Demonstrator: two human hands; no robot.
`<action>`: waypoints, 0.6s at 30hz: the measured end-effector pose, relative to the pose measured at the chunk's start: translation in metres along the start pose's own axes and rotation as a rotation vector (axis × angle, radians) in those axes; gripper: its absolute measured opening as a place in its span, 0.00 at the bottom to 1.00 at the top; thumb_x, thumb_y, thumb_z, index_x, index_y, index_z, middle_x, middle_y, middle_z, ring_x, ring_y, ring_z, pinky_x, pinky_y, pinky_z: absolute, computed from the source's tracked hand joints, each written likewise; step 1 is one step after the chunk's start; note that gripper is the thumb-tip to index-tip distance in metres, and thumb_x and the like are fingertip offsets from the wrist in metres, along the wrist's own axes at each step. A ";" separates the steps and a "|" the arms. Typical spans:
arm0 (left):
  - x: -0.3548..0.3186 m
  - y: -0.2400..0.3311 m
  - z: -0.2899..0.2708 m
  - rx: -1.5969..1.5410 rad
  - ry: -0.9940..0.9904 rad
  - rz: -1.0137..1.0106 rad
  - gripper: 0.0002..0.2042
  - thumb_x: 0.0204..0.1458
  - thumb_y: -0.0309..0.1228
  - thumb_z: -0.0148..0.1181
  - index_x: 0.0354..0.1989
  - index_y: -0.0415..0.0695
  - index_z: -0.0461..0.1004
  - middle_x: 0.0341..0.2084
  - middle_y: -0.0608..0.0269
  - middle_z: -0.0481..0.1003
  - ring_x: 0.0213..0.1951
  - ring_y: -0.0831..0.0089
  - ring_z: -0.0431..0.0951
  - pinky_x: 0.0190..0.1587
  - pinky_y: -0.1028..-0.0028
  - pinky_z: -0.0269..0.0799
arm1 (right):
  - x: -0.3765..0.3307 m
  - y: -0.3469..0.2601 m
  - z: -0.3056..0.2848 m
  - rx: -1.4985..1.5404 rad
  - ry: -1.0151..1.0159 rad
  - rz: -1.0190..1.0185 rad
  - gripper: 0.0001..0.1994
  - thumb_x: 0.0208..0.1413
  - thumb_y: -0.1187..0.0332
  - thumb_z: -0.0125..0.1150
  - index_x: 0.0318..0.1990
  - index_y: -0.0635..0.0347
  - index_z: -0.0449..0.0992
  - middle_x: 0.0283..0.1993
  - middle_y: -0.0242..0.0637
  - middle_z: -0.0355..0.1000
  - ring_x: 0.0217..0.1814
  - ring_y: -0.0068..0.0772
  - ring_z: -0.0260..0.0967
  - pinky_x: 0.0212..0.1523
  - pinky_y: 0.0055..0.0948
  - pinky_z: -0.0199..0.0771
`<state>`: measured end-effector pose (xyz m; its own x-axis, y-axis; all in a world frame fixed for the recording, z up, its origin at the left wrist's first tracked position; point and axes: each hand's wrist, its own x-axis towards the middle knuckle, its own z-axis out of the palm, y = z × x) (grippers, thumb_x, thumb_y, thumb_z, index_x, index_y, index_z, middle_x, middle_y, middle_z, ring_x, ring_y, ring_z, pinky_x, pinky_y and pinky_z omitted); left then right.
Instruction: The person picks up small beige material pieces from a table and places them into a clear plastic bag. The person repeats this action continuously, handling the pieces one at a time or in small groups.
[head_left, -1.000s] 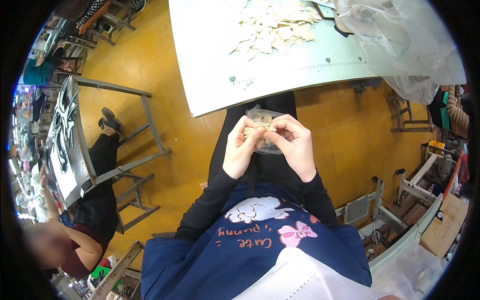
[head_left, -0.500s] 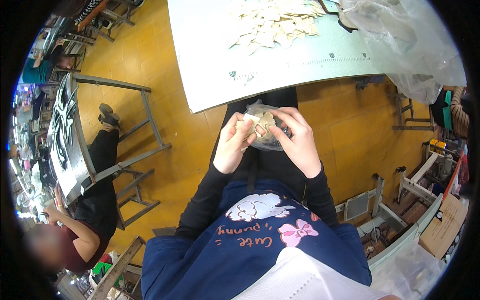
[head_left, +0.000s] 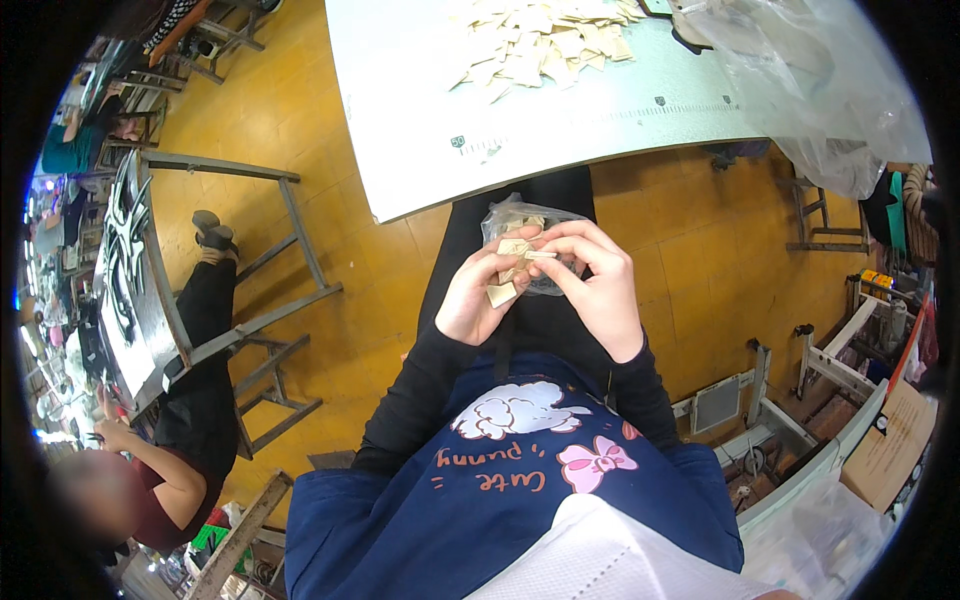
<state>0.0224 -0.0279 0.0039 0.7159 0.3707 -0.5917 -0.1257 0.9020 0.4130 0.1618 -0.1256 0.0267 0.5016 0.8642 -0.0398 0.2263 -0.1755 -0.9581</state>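
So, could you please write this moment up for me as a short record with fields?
Setting: workshop with a yellow floor
Left hand: grips small beige cut pieces
Right hand: pinches one beige piece at the fingertips, over a clear plastic bag
Position: both hands meet over the lap, below the white table edge
On table: a heap of beige pieces and clear plastic sheeting
Nearby: another seated person at a metal-frame table, on the left
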 end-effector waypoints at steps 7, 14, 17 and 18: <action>0.002 -0.012 -0.003 0.198 -0.161 0.195 0.21 0.68 0.36 0.47 0.62 0.32 0.62 0.36 0.66 0.70 0.31 0.83 0.65 0.34 0.83 0.61 | -0.001 0.007 0.006 -0.009 0.034 0.009 0.06 0.49 0.80 0.67 0.37 0.65 0.82 0.38 0.32 0.77 0.23 0.14 0.56 0.24 0.18 0.57; 0.000 -0.013 -0.004 0.150 -0.160 0.284 0.23 0.68 0.39 0.45 0.62 0.33 0.61 0.42 0.61 0.73 0.31 0.82 0.64 0.35 0.82 0.61 | -0.005 0.005 0.004 0.089 0.176 -0.043 0.10 0.49 0.80 0.67 0.40 0.63 0.81 0.33 0.31 0.76 0.25 0.16 0.59 0.25 0.20 0.60; -0.002 -0.008 -0.007 0.104 -0.112 0.283 0.24 0.65 0.35 0.46 0.64 0.30 0.59 0.46 0.55 0.73 0.30 0.80 0.62 0.36 0.81 0.60 | -0.004 0.009 0.001 0.128 0.215 0.004 0.11 0.48 0.81 0.68 0.40 0.63 0.82 0.32 0.29 0.75 0.24 0.14 0.55 0.25 0.19 0.58; -0.003 -0.007 -0.008 0.125 -0.083 0.269 0.25 0.64 0.34 0.46 0.65 0.30 0.58 0.45 0.55 0.73 0.30 0.80 0.62 0.36 0.81 0.60 | -0.003 0.010 -0.001 0.128 0.212 0.033 0.11 0.48 0.81 0.68 0.41 0.63 0.82 0.32 0.28 0.75 0.23 0.14 0.53 0.25 0.19 0.57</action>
<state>0.0158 -0.0332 -0.0030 0.7223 0.5689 -0.3933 -0.2365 0.7375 0.6326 0.1633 -0.1307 0.0171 0.6740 0.7383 -0.0247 0.1055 -0.1294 -0.9860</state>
